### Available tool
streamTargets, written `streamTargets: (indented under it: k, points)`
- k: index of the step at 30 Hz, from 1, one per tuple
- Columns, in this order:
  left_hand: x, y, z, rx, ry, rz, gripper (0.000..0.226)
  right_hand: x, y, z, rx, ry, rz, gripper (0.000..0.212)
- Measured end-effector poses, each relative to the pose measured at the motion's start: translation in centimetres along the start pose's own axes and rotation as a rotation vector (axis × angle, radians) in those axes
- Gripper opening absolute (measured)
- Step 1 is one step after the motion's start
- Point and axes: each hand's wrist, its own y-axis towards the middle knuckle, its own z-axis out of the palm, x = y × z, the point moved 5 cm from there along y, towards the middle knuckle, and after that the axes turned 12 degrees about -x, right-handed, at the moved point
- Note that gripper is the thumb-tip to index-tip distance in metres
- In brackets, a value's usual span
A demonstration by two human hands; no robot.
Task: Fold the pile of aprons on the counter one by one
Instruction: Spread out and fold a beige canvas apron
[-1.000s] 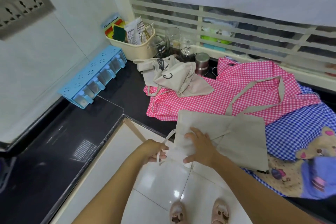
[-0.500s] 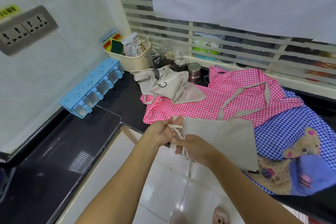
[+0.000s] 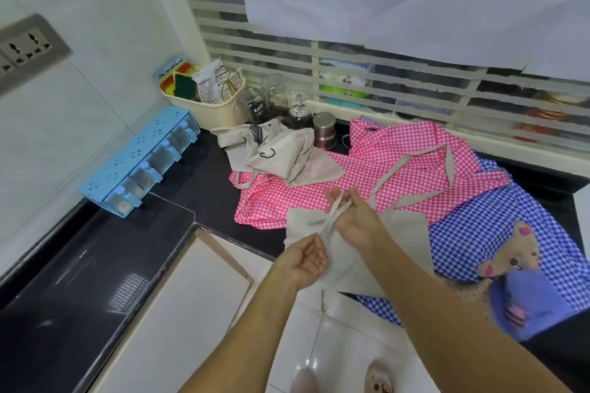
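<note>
On the black worktop [image 3: 204, 188], centre frame, the beige apron [image 3: 405, 233] lies lengthwise left-to-right. The right hand [image 3: 354, 217] pinches its strap [image 3: 336, 206], which points up-frame, while the left hand [image 3: 303, 260] is loosely open, touching the cloth.

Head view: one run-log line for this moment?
beige apron: part folded | right hand: holds its strap | left hand: palm up, empty

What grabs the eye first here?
The pink checked apron spread across the black counter stands out most, with a blue checked apron bearing a teddy bear to its right. In front of them, at the counter's edge, the right hand pinches the strap of a folded beige apron.
</note>
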Motion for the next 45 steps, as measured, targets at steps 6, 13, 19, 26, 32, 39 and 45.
streamTargets:
  k: [6,13,19,26,32,39,45]
  points:
    - [2.7,1.9,0.7,0.034,0.090,-0.089,0.032,-1.9,1.8,-2.2,-0.166,0.036,-0.021,0.035]
    - [1.7,4.5,0.8,0.046,-0.051,0.050,0.022,-2.0,2.1,-5.5,-0.257,-0.376,-0.200,0.029]
    - [0.0,5.9,-1.4,-0.183,0.234,0.265,0.014,-1.0,0.7,-6.3,-0.066,-1.462,-0.875,0.015]
    - [-1.6,5.4,-1.3,-0.401,0.739,0.582,0.027,-0.8,-0.6,-7.8,-0.109,-1.695,-1.032,0.010]
    - [-4.0,4.1,-4.2,-0.637,0.919,0.826,0.050,-1.1,-0.6,-7.3,-0.096,-1.806,-0.996,0.026]
    - [-4.8,3.5,-4.5,-0.622,0.947,0.786,0.041,-2.3,-0.4,-7.7,-0.047,-1.936,-1.007,0.023]
    - [-4.5,3.1,-5.1,-0.505,1.031,0.607,0.032,-3.8,-1.3,-9.3,0.041,-2.020,-0.979,0.030]
